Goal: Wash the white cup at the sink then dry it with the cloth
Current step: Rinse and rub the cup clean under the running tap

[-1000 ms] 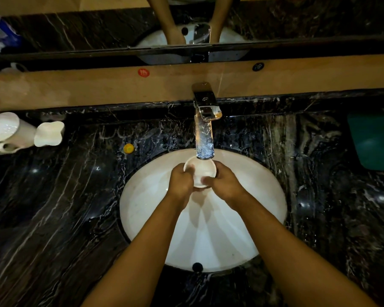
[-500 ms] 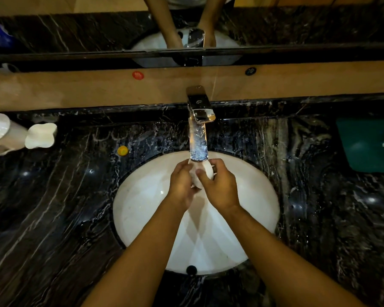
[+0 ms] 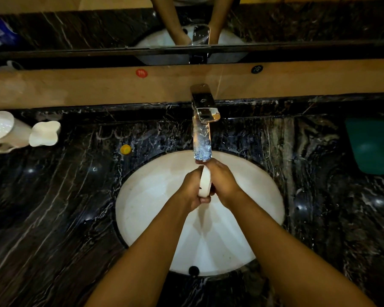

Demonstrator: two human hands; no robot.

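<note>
White cup (image 3: 204, 181) is being rinsed under tap (image 3: 203, 111), over sink (image 3: 146, 196).
Cup is being clasped btw left hand (image 3: 192, 191) & right hand (image 3: 223, 182); it should be turned slowly so water is reaching all sides.

Legible text: none confirmed. A red round sticker (image 3: 141, 73) on the tan ledge (image 3: 76, 87), upper centre of the frame, carried marks too blurred to read. A dark round sticker (image 3: 256, 69) on the same ledge, upper right of centre, showed pale characters, likewise unreadable.
</note>
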